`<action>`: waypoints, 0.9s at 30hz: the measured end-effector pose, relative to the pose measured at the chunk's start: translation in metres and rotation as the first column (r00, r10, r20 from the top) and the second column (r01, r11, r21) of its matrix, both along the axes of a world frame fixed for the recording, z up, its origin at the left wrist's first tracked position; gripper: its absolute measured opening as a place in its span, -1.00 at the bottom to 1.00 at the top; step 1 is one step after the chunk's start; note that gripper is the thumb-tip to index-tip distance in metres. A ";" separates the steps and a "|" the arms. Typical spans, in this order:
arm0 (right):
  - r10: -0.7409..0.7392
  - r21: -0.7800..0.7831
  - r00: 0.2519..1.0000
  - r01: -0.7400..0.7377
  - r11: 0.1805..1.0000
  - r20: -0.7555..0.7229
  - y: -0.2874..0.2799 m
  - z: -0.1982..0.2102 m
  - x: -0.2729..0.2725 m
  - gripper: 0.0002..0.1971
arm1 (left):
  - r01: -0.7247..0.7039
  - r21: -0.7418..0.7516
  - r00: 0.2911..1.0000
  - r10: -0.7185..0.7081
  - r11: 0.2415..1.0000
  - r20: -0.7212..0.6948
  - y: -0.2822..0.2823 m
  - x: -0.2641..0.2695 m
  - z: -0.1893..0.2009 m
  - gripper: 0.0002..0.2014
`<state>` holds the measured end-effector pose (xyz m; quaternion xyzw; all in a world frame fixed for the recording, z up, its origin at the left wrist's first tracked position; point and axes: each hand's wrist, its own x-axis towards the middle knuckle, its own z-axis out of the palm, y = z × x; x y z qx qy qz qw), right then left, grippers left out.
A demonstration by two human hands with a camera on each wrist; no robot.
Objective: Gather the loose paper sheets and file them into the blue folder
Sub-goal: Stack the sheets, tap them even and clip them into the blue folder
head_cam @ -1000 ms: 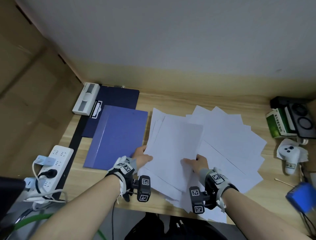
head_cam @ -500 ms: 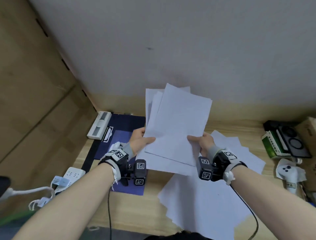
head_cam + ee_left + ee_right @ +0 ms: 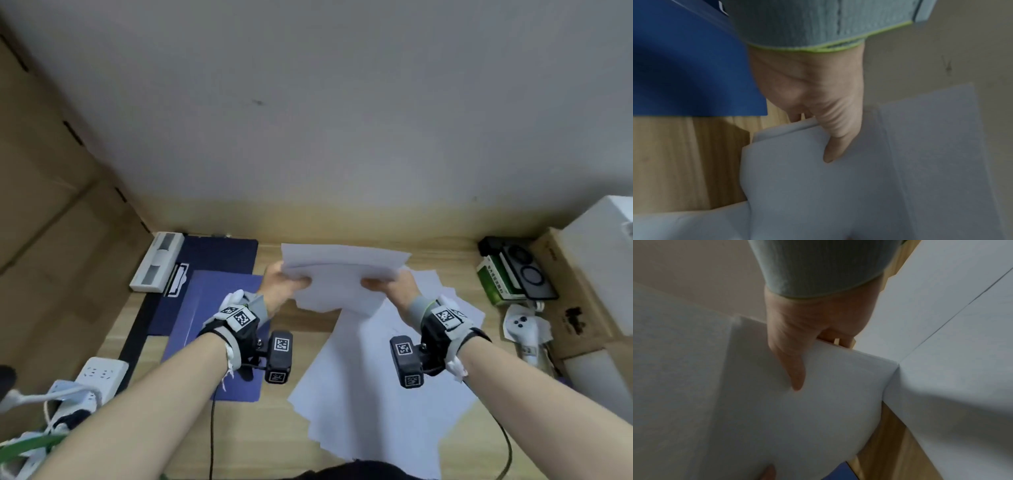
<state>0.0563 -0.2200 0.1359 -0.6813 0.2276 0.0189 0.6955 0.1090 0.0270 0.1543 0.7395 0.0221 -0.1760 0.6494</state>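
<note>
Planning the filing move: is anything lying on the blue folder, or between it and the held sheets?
Nothing visible does. The held sheets, gripped by left hand and right hand, hang beside the blue folder; only the left wrist passes over it.

A stack of white sheets is lifted off the desk, pinched at its left edge by the left hand and at its right edge by the right hand, thumbs on top; the sheets are unevenly aligned, corners fanning out. More white sheets lie loose and overlapping on the desk below and to the right. The blue folder lies flat and closed to the left of them, partly over a darker blue clipboard.
</note>
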 end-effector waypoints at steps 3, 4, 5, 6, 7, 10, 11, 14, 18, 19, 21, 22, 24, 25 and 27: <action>-0.056 0.002 0.998 0.056 0.998 -0.002 0.007 -0.006 -0.004 -0.72 | -0.003 -0.015 1.000 0.003 1.000 -0.027 -0.006 -0.005 -0.005 -0.68; -0.078 0.009 0.997 0.078 0.997 0.007 0.007 -0.006 -0.002 -0.72 | -0.018 -0.024 1.000 0.017 1.000 -0.025 -0.008 -0.005 -0.002 -0.68; -0.091 0.020 0.996 0.091 0.996 0.024 0.007 -0.004 0.000 -0.70 | -0.025 -0.033 0.999 0.025 0.999 -0.021 -0.010 -0.004 0.003 -0.69; -0.098 0.033 0.995 0.097 0.995 0.033 0.006 -0.002 0.003 -0.68 | -0.023 -0.043 1.000 0.022 0.999 -0.012 -0.010 -0.001 0.007 -0.70; -0.098 0.046 0.994 0.096 0.994 0.039 0.004 0.001 0.007 -0.66 | -0.013 -0.055 1.000 0.013 0.998 -0.001 -0.009 0.003 0.010 -0.71; -0.078 0.049 0.997 0.077 0.996 0.026 0.004 0.002 0.012 -0.69 | -0.026 -0.029 1.000 0.026 0.999 0.005 0.000 0.010 0.012 -0.72; -0.071 0.032 0.997 0.070 0.997 0.014 0.005 -0.001 0.012 -0.68 | -0.043 -0.001 0.999 0.043 0.999 -0.011 0.002 0.011 0.008 -0.71; -0.057 0.003 0.998 0.057 0.998 -0.019 0.010 -0.010 0.008 -0.64 | -0.092 0.064 0.994 0.095 0.994 -0.057 0.006 0.006 -0.002 -0.67; -0.064 0.009 0.998 0.064 0.998 -0.014 0.017 -0.010 0.010 -0.68 | -0.100 0.032 0.992 0.103 0.994 -0.080 0.000 0.002 -0.003 -0.68; -0.065 0.015 0.998 0.065 0.998 -0.006 0.019 -0.007 0.011 -0.69 | -0.101 0.023 0.991 0.103 0.995 -0.085 -0.001 0.002 -0.002 -0.71; -0.080 0.034 0.997 0.079 0.996 0.016 0.020 0.000 0.015 -0.72 | -0.094 0.003 0.992 0.094 0.996 -0.080 -0.001 0.006 0.002 -0.72; -0.089 0.047 0.996 0.087 0.995 0.025 0.020 0.003 0.016 -0.73 | -0.083 -0.006 0.994 0.082 0.997 -0.066 0.000 0.008 0.004 -0.72; -0.098 0.072 0.995 0.095 0.993 0.033 0.016 0.003 0.016 -0.72 | -0.072 -0.017 0.997 0.071 0.997 -0.034 0.005 0.011 0.006 -0.69; -0.096 0.075 0.995 0.093 0.993 0.031 0.016 0.000 0.015 -0.67 | -0.074 -0.012 0.997 0.074 0.997 -0.029 0.007 0.011 0.005 -0.69; -0.061 0.050 0.998 0.062 0.997 -0.007 0.019 -0.009 0.008 -0.58 | -0.067 0.017 0.997 0.067 0.998 -0.048 0.012 0.007 -0.001 -0.69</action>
